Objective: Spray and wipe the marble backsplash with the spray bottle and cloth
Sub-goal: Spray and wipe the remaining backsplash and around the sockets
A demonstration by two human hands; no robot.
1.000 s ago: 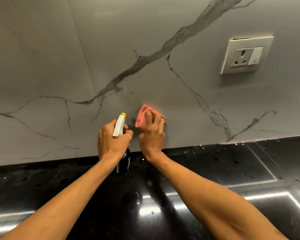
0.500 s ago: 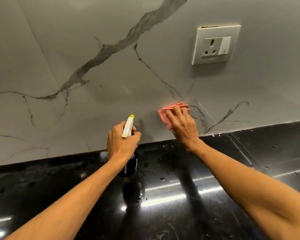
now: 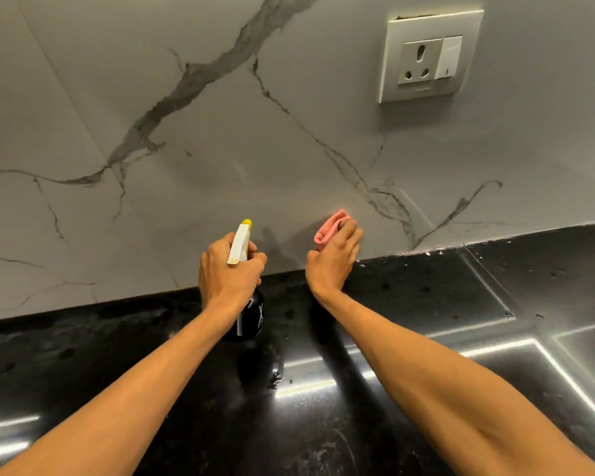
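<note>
The marble backsplash point(image 3: 220, 139) is filling the upper half of the view, from nine o'clock across to three, with its grey veins running up toward twelve. Just left of centre, the left hand point(image 3: 229, 271) is wrapping its grip fully around the spray bottle point(image 3: 246, 305), whose dark body is hanging just above the black tabletop point(image 3: 323, 424) while the white trigger head with its yellow nozzle is pointing at the stone. Just right of centre, the right hand point(image 3: 332, 261) is closing its grip on the folded pink cloth point(image 3: 328, 228) and pressing it flat against the lowest band of marble, close to the seam with the tabletop. To do this wiping pass well, the person is probably best keeping the cloth flat under even pressure, overlapping strokes along the seam where specks are sitting, and refolding to a clean face. Up at one o'clock the wall socket point(image 3: 430, 56) is sitting well apart from the cloth; spray is best kept away from it.
</note>
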